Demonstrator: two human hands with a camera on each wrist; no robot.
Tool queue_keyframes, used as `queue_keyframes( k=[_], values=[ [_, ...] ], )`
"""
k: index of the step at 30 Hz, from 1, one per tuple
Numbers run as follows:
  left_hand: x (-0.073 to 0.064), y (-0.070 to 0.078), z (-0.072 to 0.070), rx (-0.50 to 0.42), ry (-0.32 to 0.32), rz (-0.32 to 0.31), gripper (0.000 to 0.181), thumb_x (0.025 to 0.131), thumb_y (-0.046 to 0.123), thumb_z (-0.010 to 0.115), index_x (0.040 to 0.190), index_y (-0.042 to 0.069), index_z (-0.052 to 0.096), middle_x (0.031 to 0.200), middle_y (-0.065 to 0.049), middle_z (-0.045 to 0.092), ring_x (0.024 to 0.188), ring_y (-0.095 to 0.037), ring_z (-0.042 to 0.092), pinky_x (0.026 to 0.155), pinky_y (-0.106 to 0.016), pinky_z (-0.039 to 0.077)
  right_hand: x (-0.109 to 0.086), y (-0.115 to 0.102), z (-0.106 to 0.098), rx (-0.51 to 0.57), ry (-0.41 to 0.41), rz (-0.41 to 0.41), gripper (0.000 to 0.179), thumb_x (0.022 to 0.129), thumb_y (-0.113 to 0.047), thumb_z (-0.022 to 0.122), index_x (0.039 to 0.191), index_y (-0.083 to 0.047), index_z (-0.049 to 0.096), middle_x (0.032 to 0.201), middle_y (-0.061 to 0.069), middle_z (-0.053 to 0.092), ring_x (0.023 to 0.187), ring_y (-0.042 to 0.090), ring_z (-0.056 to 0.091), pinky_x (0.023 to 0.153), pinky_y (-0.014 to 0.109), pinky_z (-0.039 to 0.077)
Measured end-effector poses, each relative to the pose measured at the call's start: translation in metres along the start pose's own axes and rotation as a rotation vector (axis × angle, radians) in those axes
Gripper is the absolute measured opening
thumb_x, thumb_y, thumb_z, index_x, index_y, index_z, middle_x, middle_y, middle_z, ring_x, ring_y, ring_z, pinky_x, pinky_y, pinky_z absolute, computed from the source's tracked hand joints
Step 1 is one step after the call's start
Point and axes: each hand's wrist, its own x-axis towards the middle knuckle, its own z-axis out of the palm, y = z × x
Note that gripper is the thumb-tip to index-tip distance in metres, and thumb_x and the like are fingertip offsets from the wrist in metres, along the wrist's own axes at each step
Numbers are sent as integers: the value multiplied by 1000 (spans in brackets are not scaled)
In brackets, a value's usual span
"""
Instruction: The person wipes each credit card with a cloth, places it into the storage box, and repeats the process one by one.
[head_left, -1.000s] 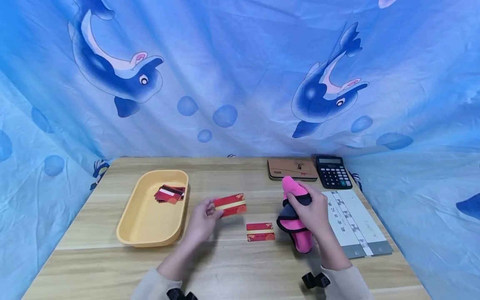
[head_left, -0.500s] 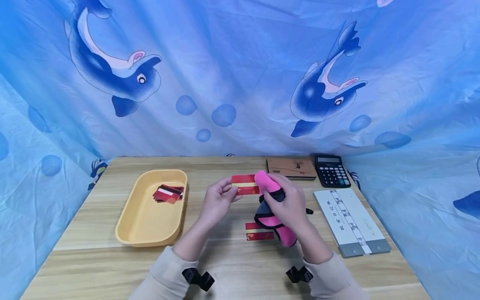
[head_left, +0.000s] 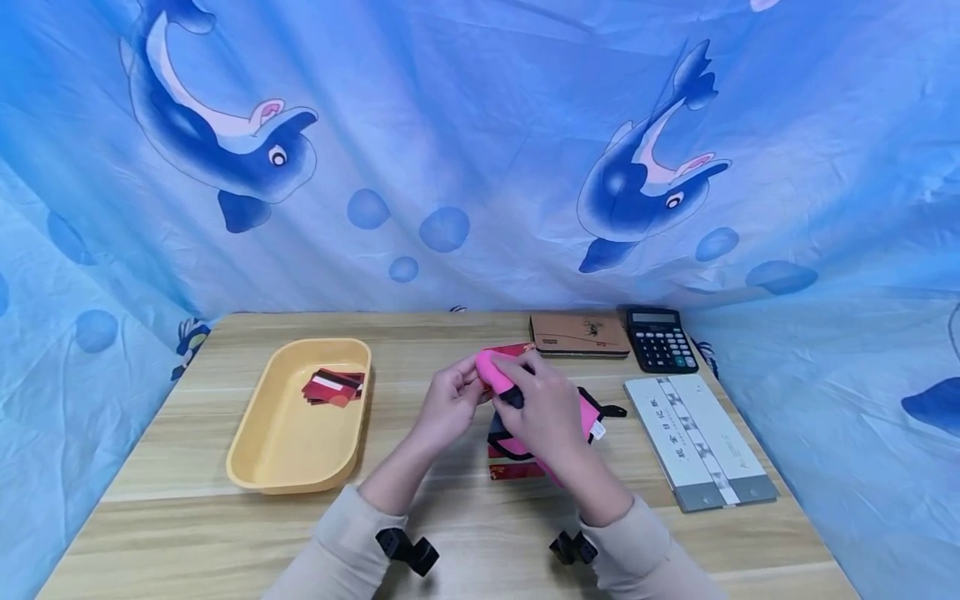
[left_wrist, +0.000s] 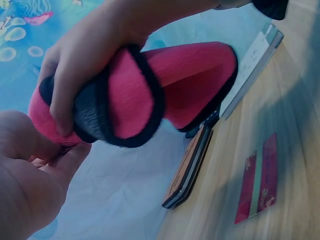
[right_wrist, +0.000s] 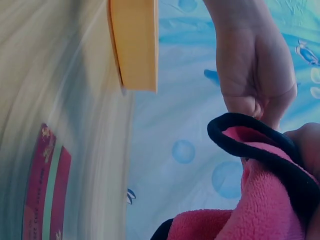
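"Where is the red card (head_left: 516,348)?"

"Up off the table (head_left: 465,533), where the two hands meet. A bit of its far edge peeks out. The pink cloth (left_wrist: 130,97) hides most of it."

"Which way does its long side go?"

"The bit I can see runs left to right, a little tipped. The rest is covered, so I can't be sure."

"Which hand is closer to it?"

"The left hand (head_left: 447,407). Its thumb and fingers pinch the card by the left end. The right hand (head_left: 546,410) has the cloth between it and the card."

"So the right hand holds the cloth?"

"Yes, its fingers bend round it, with the back of the hand up. It points far and left, and the left hand points far and right. The cloth looks like it touches the card, on its near side."

"And under that?"

"A second card (left_wrist: 257,179) lies flat on the table, nearer."
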Motion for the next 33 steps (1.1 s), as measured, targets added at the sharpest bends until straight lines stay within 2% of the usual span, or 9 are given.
queue_keyframes(
  k=[3, 9, 16, 20, 23, 26, 29, 33],
  values=[
    [1, 0, -2, 8, 8, 6, 46, 101, -14, 38, 146, -7, 45, 133, -24, 62, 121, -31, 63, 94, -30, 58, -2, -3, 0, -8, -18, -19, 49, 73, -15, 88, 121, -17, 76, 99, 1, 66, 64, 12, 53, 47, 20, 38],
    [-1, 2, -3, -63, 52, 7, 42, 102, -12, 43, 144, -9, 48, 131, -27, 62, 117, -33, 65, 94, -32, 58, -10, 2, -2, -38, -11, -30, 50, 73, -17, 88, 121, -20, 76, 99, 0, 66, 61, 10, 48, 45, 19, 34],
    [-5, 8, -4, -166, 71, -2, 42, 101, -13, 44, 144, -12, 45, 136, -31, 57, 120, -38, 63, 93, -35, 58, -11, 21, -11, -69, 51, 74, 45, 74, -16, 88, 117, -19, 78, 101, 3, 68, 60, 13, 50, 45, 22, 37],
    [-7, 8, -4, -158, 48, -30, 42, 103, -10, 45, 145, -9, 45, 140, -29, 56, 122, -37, 61, 93, -35, 58, -5, 31, -17, -81, 55, 139, 46, 76, -20, 88, 120, -19, 76, 95, 6, 65, 56, 18, 49, 44, 26, 37],
    [-8, 6, -3, -125, 19, -38, 44, 102, -10, 46, 146, -9, 45, 140, -28, 56, 121, -36, 62, 94, -34, 58, -2, 31, -17, -93, 47, 156, 48, 76, -21, 89, 122, -18, 76, 95, 7, 66, 58, 20, 52, 46, 28, 40],
    [-8, 3, 0, -83, -15, -27, 44, 103, -11, 44, 146, -9, 44, 139, -28, 57, 119, -37, 63, 95, -35, 57, 0, 25, -15, -92, 40, 123, 49, 75, -21, 89, 122, -16, 75, 96, 6, 67, 58, 18, 51, 46, 27, 40],
    [-7, -2, 2, -33, -53, 3, 45, 103, -12, 41, 148, -9, 42, 139, -27, 56, 122, -36, 62, 98, -34, 56, 0, 16, -10, -59, 24, 56, 48, 75, -19, 89, 121, -15, 75, 97, 5, 67, 55, 14, 48, 45, 24, 39],
    [-5, -3, 2, 29, -24, 30, 46, 101, -13, 42, 147, -8, 44, 135, -26, 60, 121, -34, 63, 98, -30, 56, -3, 6, -4, -7, -7, -37, 49, 73, -18, 89, 120, -15, 76, 101, 3, 67, 57, 11, 48, 45, 20, 37]
  ],
)
